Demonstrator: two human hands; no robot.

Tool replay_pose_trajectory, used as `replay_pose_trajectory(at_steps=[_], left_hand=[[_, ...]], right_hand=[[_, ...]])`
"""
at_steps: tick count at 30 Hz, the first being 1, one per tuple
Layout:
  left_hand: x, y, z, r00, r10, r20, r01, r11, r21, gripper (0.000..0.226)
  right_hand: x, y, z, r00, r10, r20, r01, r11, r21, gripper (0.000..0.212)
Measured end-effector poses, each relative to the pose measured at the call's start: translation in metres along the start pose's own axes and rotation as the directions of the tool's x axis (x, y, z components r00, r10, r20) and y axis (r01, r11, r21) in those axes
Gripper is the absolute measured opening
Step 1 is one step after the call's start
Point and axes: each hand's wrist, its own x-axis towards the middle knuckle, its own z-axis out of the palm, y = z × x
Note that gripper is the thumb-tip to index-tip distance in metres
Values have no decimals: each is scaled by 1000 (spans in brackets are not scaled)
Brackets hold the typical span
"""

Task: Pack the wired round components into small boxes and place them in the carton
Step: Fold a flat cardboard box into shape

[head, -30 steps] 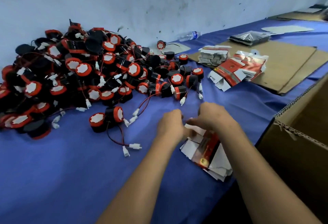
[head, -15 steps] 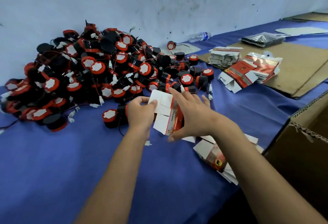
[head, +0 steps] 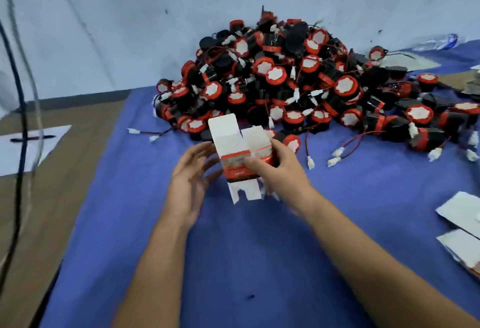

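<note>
A small red-and-white box (head: 241,161), unfolded into shape with its white flaps standing open at top and bottom, is held above the blue cloth. My right hand (head: 283,171) grips it from the right, thumb across its red front. My left hand (head: 191,179) is beside its left face with fingers spread, apart from it or barely touching. Behind lies a big heap of black-and-red round components (head: 298,78) with red wires and white plugs. The carton is out of view.
The blue cloth (head: 233,249) covers the table. Flat folded boxes (head: 462,226) lie at the right edge. A brown surface with a white sheet (head: 28,145) and a black cable (head: 20,125) is at the left. A plastic bottle (head: 439,41) lies by the wall.
The view has swung left, so the carton and far box stacks dropped out. The flat box has been opened into shape, and my left hand has let go of it.
</note>
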Motion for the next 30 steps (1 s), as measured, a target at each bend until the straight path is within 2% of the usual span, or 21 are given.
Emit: replay_pose_trajectory(at_steps=[3, 5, 6, 8, 10, 11, 13, 15, 18, 20, 22, 24, 26, 27, 29, 30], left_hand=[[1, 2, -20, 940, 30, 341, -73, 991, 114, 93], [0, 4, -18, 868, -42, 494, -87, 968, 235, 120], [-1, 2, -14, 848, -81, 524, -101, 946, 309, 130], [-1, -2, -4, 882, -98, 462, -157, 861, 484, 146], [0, -3, 9, 935, 16, 354, -241, 761, 602, 157], [-1, -3, 13, 940, 94, 328, -292, 716, 634, 159], [-1, -6, 17, 922, 206, 327, -377, 663, 646, 156], [-1, -5, 20, 910, 239, 339, -407, 673, 617, 147], [-1, -6, 23, 886, 340, 316, -464, 657, 594, 130], [1, -7, 21, 906, 373, 202, -421, 742, 522, 116], [3, -6, 21, 963, 263, 53, -267, 914, 305, 103], [6, -9, 23, 993, 112, -29, -109, 992, 65, 96], [8, -12, 26, 998, -19, -52, 13, 992, -123, 89], [9, -13, 28, 997, -67, -50, 56, 979, -198, 82], [8, -13, 31, 991, -130, -42, 113, 954, -278, 72], [7, -12, 33, 988, -150, -38, 133, 949, -284, 74]], right_hand=[[1, 17, 16, 997, 67, 49, -75, 978, 194, 47], [7, 20, 15, 990, 113, 85, -133, 948, 288, 53], [10, 20, 11, 984, 143, 103, -168, 936, 308, 52], [17, 18, 0, 960, 216, 179, -261, 920, 293, 38], [21, 17, -9, 935, 250, 251, -305, 929, 210, 35], [21, 17, -10, 934, 251, 256, -299, 939, 171, 39], [22, 16, -10, 942, 245, 228, -276, 955, 112, 52], [23, 15, -7, 946, 237, 219, -255, 965, 58, 62], [27, 16, -7, 940, 322, 112, -338, 926, 169, 73], [28, 12, -11, 950, 312, -25, -300, 931, 210, 77], [23, 9, -18, 973, 169, -159, -176, 984, -32, 85], [18, 13, -23, 973, -38, -229, -8, 981, -195, 83], [14, 13, -20, 968, -146, -203, 115, 981, -157, 67], [12, 11, -15, 978, -141, -151, 131, 988, -76, 60], [9, 9, -4, 997, -79, 24, 76, 991, 113, 52], [8, 8, 0, 993, -49, 110, 33, 989, 145, 51]])
